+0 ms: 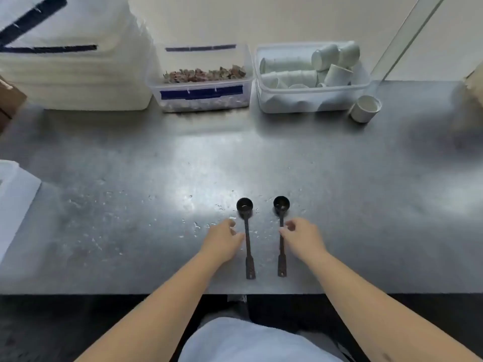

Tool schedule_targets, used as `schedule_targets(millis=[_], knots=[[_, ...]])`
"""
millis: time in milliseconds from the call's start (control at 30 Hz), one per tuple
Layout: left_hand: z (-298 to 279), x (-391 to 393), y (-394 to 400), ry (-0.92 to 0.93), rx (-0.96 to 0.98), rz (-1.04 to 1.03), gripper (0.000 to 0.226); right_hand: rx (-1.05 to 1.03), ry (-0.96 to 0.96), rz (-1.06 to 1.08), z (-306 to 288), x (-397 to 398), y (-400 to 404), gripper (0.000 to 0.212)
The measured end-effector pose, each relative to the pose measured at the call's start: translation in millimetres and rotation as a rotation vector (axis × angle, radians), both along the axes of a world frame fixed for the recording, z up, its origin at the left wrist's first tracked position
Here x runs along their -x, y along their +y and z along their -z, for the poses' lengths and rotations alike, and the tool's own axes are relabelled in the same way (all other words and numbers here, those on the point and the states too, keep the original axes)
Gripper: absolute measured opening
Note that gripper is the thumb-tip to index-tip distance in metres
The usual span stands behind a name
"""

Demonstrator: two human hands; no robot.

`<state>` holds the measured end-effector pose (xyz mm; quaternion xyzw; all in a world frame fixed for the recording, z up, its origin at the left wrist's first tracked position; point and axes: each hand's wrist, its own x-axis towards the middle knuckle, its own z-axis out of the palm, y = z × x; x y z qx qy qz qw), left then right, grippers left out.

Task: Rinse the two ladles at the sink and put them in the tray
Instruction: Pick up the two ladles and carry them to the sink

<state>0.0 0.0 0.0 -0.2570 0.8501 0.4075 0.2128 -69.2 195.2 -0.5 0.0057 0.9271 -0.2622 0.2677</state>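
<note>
While both bare arms reach forward, two slim black ladles lie flat and parallel on the dull, scratched metal surface (130, 165), round bowls pointing to 12 o'clock, flat handle ends with small holes towards 6 o'clock near the edge. Water droplets bead around them. The left hand (222, 242) hovers with fingers loosely curled just at 9 o'clock of the left ladle (247, 239), fingertips at its thin shaft, not closed on it. The right hand (303, 240) curls likewise at 3 o'clock of the right ladle (281, 236), fingertips touching the shaft. At 12 o'clock stand clear plastic tubs: one (200, 100) holding brownish bits, another (312, 97) filled with white cylindrical cups. One cup (365, 108) sits beside it.
</note>
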Motion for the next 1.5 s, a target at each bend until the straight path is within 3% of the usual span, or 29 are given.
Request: schedule_targets(millis=[100,200,367,467,567,667,833,1000,1133,1500], knots=[[7,22,-6,-0.02,0.02,-0.055,0.044,0.036,-0.041,0.202,5,10,-4,0.035],[11,35,-4,-0.029,0.07,-0.018,0.021,0.012,-0.071,0.277,6,15,-3,0.028],[17,42,3,-0.023,0.096,-0.044,0.043,-0.035,-0.07,0.246,8,25,-7,0.028],[19,44,5,-0.057,0.072,-0.077,0.039,-0.051,-0.089,0.199,10,29,-12,0.029],[20,44,1,-0.087,0.019,-0.109,0.019,-0.085,-0.098,0.173,13,31,-16,0.04],[22,43,0,-0.068,-0.009,-0.129,0.013,-0.088,-0.142,0.137,14,35,-20,0.033],[25,39,-6,-0.079,-0.11,-0.161,0.014,0.095,-0.246,0.186,20,31,-17,0.037],[7,26,-14,-0.083,-0.372,-0.301,0.018,0.344,-0.363,0.268,7,24,-6,0.026],[-26,1,-12,-0.002,-0.47,-0.4,0.013,0.486,-0.406,0.197,-22,15,2,0.016],[-91,-128,51,0.192,-0.444,-0.78,0.005,0.601,-0.504,-0.239,-88,-39,-14,0.015]])
